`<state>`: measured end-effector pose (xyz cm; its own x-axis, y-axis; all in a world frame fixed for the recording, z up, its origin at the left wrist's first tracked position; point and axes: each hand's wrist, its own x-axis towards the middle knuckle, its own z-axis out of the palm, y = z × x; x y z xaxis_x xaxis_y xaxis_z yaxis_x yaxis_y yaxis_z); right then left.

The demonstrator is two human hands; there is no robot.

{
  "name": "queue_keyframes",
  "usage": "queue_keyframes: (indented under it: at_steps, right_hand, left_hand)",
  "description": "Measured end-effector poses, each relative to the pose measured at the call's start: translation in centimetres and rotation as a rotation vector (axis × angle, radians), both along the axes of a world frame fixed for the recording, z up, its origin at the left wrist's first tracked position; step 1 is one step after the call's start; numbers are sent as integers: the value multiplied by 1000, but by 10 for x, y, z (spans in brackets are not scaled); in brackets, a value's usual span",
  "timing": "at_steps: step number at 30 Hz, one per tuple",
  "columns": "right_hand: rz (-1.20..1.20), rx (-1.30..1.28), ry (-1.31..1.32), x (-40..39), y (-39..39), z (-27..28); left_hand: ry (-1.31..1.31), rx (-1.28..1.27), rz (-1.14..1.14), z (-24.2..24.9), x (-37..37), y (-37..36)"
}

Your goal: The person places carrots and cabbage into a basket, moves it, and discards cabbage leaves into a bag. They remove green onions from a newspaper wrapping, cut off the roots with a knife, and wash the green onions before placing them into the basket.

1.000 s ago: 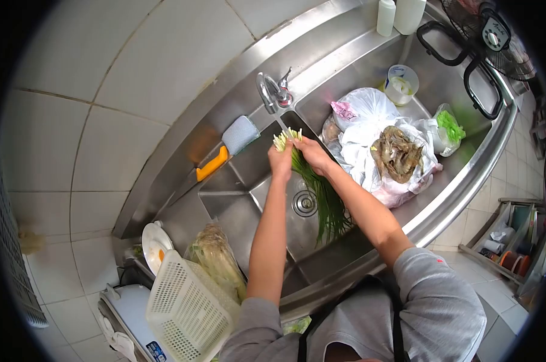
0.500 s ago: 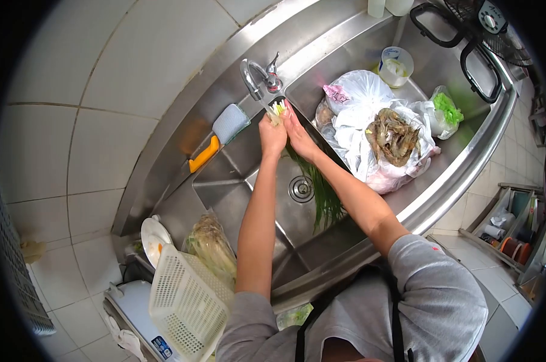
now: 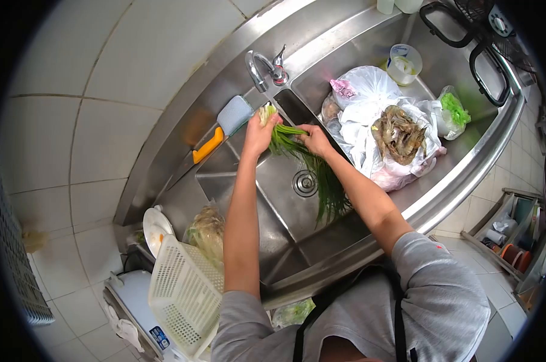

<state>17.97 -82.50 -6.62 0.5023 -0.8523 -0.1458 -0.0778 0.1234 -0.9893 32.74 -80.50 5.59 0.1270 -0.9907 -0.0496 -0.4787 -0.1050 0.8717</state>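
Observation:
A bunch of green onions (image 3: 330, 187) stretches across the left sink basin, white ends up at the left and long green leaves hanging past the drain. My left hand (image 3: 259, 134) is closed around the bunch near its white ends, just below the faucet (image 3: 263, 72). Farther along the leaves, my right hand (image 3: 317, 142) is closed on the green part, close to the basin divider. Between the two hands the stalks run slightly spread out.
Shrimp (image 3: 399, 136) lie on white plastic bags (image 3: 360, 120) in the right basin, with a plastic tub (image 3: 404, 64) behind. On the left ledge sit a blue sponge cloth (image 3: 234, 114) and an orange handle (image 3: 208, 145). A white basket (image 3: 185, 289) stands lower left.
Both hands have come away from beneath the faucet. My right hand has slid down onto the green leaves, while my left stays at the white ends, lower and further left.

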Motion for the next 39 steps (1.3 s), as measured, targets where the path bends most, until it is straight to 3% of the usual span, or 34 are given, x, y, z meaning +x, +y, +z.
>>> queue_keyframes:
  at_steps: [3, 4, 7, 8, 12, 15, 16, 19, 20, 23, 25, 27, 30, 33, 34, 36, 39]
  right_hand:
    - [-53, -83, 186, 5, 8, -5]
    - [-118, -333, 184, 5, 11, -2]
    - [-150, -18, -206, 9, 18, 21]
    - [-58, 92, -138, 6, 9, 24]
    - [29, 13, -36, 0, 2, 27]
    - [146, -21, 395, -10, -4, 26]
    - [51, -23, 301, -13, -3, 30]
    - [95, 224, 85, -18, -11, 49]
    - [48, 154, 16, -18, -12, 57]
    - [-58, -54, -219, -1, -11, 79]
    - [-21, -169, -211, 12, -31, 44]
    - [45, -53, -251, 9, -34, 83]
    - [149, 12, -173, 14, -42, 82]
    - [196, -38, -119, 19, -48, 88]
    - [216, -12, -131, 20, -51, 91]
    - [277, 32, -39, 23, -59, 102]
    - [210, 106, -112, 32, -57, 119]
  left_hand:
    - [210, -22, 43, -14, -17, -10]
    - [304, 21, 56, -15, -25, -15]
    - [302, 26, 46, -6, -48, -22]
    - [269, 83, 84, 0, -53, -25]
    - [8, -37, 58, -25, -50, -25]
    - [-109, -9, -28, -34, -47, -27]
    - [-124, 7, -14, -30, -48, -25]
    - [-152, -28, 17, -38, -45, -28]
    - [-44, 77, 25, -21, -49, -27]
    - [-388, 9, 177, -13, -62, -29]
    - [-449, 243, 152, 10, -57, -32]
    - [-294, 296, 182, 6, -46, -32]
    - [-132, 68, 287, -3, -42, -25]
    - [344, -236, 252, -13, -38, -12]
    - [626, -211, 257, -25, -37, -8]
    - [428, -198, 331, -44, -37, 5]
    - [320, -141, 328, -75, -55, 40]
